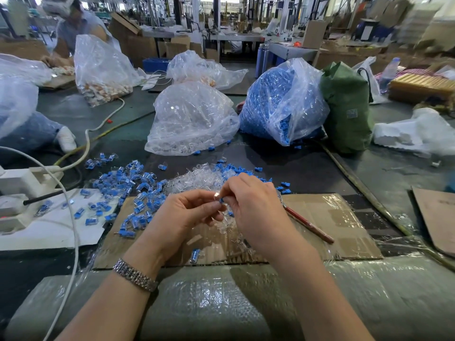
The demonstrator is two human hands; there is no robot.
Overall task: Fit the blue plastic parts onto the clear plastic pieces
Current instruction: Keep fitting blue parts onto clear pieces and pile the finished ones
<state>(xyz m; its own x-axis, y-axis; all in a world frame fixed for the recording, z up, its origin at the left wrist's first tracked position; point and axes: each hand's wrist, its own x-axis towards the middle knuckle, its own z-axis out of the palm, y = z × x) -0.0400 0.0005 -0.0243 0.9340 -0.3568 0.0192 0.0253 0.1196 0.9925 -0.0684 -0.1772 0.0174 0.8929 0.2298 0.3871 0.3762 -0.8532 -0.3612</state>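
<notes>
Two hands: raised together over the cardboard sheet (332,217), fingertips meeting
Left hand (182,215): fingers curled, pinching a small clear piece (217,196) at the tips
Right hand (253,205): fingers curled, pinching a blue part (221,200) against the clear piece
Fitted pieces (128,183): scattered pile left of the hands
Loose clear pieces (197,179): heap just beyond the hands
Loose blue parts (246,171): strewn beyond the right hand
Bags: clear stock (192,119) centre, blue stock (278,104) to its right
Red pen (307,223): lying on the cardboard, right of the hands
</notes>
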